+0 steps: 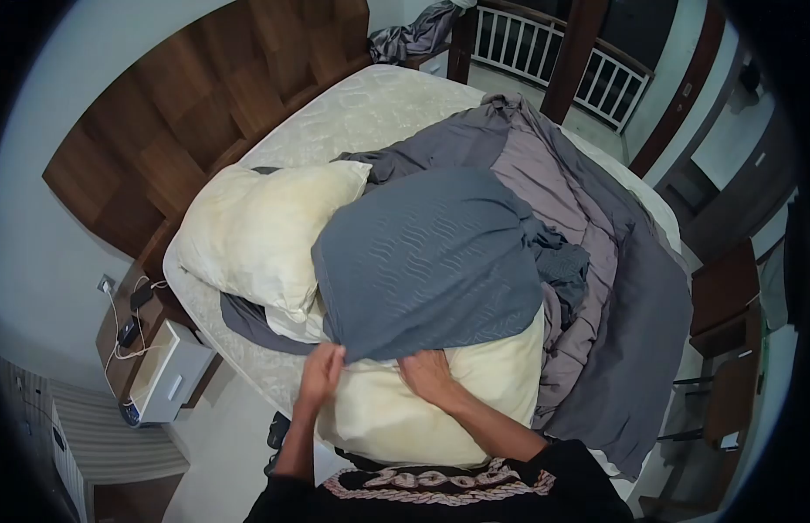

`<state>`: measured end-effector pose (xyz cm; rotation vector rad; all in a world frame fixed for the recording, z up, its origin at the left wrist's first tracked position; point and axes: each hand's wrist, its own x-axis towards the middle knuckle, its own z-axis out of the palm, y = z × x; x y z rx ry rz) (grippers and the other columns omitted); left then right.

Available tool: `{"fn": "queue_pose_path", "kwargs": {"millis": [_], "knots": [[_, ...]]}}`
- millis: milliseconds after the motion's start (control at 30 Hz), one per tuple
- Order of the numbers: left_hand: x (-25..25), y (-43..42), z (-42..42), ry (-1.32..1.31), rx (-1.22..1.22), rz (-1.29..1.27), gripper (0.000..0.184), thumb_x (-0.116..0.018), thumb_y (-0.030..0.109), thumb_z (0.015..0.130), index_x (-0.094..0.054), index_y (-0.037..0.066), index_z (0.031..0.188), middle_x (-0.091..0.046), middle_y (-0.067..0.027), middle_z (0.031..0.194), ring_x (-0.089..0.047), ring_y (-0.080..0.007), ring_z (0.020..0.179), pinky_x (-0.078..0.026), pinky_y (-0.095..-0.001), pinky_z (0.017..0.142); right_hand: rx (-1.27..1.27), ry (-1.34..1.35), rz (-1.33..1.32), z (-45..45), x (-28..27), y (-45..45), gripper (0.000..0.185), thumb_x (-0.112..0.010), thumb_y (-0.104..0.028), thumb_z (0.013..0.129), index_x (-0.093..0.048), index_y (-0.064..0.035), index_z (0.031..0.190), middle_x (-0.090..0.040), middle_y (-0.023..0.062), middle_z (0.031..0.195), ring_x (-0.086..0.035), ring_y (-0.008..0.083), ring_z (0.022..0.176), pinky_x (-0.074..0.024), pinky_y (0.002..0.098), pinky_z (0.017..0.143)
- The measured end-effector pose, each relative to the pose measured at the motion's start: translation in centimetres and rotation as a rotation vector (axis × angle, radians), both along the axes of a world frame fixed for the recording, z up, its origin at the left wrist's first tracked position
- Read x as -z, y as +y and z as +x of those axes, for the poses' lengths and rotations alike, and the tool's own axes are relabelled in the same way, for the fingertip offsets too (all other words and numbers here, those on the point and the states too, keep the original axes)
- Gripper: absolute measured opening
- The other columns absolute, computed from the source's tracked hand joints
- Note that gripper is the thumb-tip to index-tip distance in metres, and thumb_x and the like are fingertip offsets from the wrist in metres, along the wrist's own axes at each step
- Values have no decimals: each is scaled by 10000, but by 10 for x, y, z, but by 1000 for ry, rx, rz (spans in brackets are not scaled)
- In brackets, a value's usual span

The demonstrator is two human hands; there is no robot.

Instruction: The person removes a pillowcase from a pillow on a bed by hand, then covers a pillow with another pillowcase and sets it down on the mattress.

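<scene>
A cream pillow [474, 405] lies at the near side of the bed, its far part covered by a dark grey-blue pillowcase [422, 253] with a wavy pattern. My left hand [323, 373] is closed on the near left corner of the pillowcase. At the middle of the case's near edge, my right hand [427, 375] rests on the pillow; its fingertips are hidden under the cloth. The case's far right end [562, 266] is bunched up. Just beyond my left hand sits another cream pillow [257, 227], uncovered.
A bare mattress [335, 113] runs along the wooden headboard [196, 105]. A grey and mauve duvet [614, 261] is heaped at the right. On the left a nightstand [171, 375] holds cables and chargers. A chair [727, 401] stands at the right; a white railing [518, 39] shows beyond.
</scene>
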<state>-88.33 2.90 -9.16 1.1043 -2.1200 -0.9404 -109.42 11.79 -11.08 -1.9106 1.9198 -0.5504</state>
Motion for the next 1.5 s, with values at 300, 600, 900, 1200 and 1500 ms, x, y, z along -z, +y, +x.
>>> {"fn": "queue_pose_path", "kwargs": {"millis": [300,600,900,1200,1500], "knots": [[-42,-40,-70,389,-419,-446,92,-627,112,889,-596,30,864,-582,-108,866,-545,-312,843,-421,-418,732,16,0,-347,4,3,2,267,-632,-138,822,-649,-20,1060,-570,223,1106,-527,398,1061,-410,501,895],[-30,-51,-67,143,-52,-521,62,-654,18,813,-613,24,860,-611,-105,910,-545,-281,890,-401,-375,787,28,94,-431,11,2,7,382,-663,-214,829,-618,-46,1169,-535,196,1170,-466,379,1124,-360,511,942],[-46,3,-33,-44,458,-316,47,-608,15,835,-579,35,867,-524,-116,809,-503,-322,806,-388,-387,759,-28,12,-412,8,5,5,368,-606,-288,864,-603,-35,1131,-585,190,1107,-560,361,998,-418,456,857],[-72,-52,-122,23,123,-583,157,-664,137,845,-610,59,971,-586,-91,950,-526,-290,906,-377,-401,791,-42,227,-323,14,-2,-4,396,-594,-349,878,-587,-71,1160,-612,126,1079,-537,282,1049,-365,436,909],[-32,-25,-110,-64,550,-448,115,-647,83,823,-623,24,919,-576,-119,840,-531,-310,829,-378,-391,758,-164,-5,188,6,-16,-6,333,-586,-297,869,-630,-42,1079,-650,147,992,-599,342,961,-443,463,829]]}}
